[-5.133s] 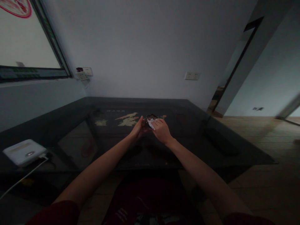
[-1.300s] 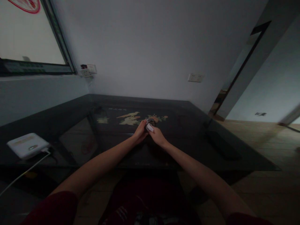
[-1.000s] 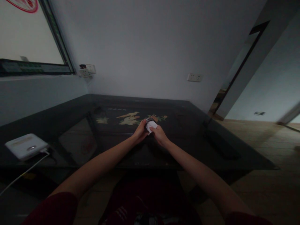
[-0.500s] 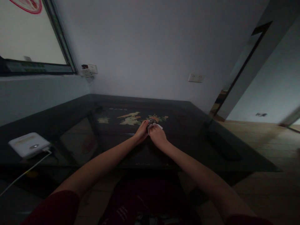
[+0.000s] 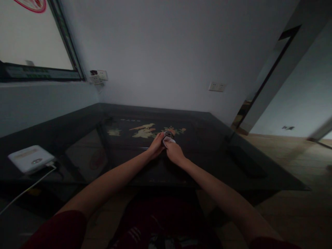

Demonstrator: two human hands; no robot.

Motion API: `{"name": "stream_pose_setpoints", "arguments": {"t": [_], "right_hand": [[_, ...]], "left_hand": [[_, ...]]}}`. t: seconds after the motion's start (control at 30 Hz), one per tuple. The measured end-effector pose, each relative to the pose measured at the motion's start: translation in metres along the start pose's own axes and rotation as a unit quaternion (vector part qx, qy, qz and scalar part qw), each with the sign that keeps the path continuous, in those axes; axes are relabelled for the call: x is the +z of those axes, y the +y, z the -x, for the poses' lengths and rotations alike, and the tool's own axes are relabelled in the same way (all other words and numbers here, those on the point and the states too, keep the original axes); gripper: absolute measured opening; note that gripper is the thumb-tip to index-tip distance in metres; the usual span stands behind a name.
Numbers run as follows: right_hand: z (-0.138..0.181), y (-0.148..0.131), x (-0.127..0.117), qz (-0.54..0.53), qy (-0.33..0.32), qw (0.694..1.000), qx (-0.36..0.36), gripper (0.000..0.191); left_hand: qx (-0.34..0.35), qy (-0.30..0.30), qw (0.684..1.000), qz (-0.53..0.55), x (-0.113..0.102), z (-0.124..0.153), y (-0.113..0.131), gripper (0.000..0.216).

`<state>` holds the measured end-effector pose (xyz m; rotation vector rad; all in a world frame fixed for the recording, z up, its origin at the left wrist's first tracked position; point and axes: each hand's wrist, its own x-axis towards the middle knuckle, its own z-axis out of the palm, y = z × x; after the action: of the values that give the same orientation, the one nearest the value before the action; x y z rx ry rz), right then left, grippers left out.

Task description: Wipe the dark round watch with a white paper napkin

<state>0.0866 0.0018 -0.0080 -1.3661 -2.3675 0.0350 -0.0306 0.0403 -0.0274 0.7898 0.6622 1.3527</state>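
In front of me, over the middle of the dark table, my two hands meet. My left hand is closed around a small dark, shiny, rounded object with metallic bands; its exact kind is too small and dim to make out. A white tissue or cloth is pinched in my right hand and pressed against the near side of that object. Fingers and tissue hide part of it.
The dark glass-topped table carries a bird-and-flower picture. A white box-shaped device with a plugged-in white cable sits at left. On the right lies a dark elongated object. Wall sockets are behind.
My right hand has shifted slightly, and the tissue now sits more to the left, baring more of the dark object. My left hand keeps nearly the same place.
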Motion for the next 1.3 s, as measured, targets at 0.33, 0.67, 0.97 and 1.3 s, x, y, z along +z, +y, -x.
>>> {"name": "stream_pose_setpoints", "arguments": {"t": [0.33,0.67,0.97,1.3], "right_hand": [[-0.023,0.014,0.019,-0.715,0.092,0.685,0.109,0.025],[-0.014,0.019,0.013,-0.344,0.034,0.938,-0.005,0.026],[-0.004,0.005,-0.012,0.087,-0.01,0.991,-0.102,0.034],[-0.001,-0.005,-0.014,0.145,-0.025,0.986,-0.074,0.034]], "left_hand": [[-0.028,0.025,0.999,0.018,0.004,0.0,0.002,0.018],[-0.052,0.028,0.998,0.029,-0.003,-0.002,0.003,0.021],[-0.034,0.01,0.999,0.032,-0.001,-0.002,0.001,0.022],[-0.017,-0.008,1.0,0.015,-0.003,-0.004,-0.003,0.023]]}}
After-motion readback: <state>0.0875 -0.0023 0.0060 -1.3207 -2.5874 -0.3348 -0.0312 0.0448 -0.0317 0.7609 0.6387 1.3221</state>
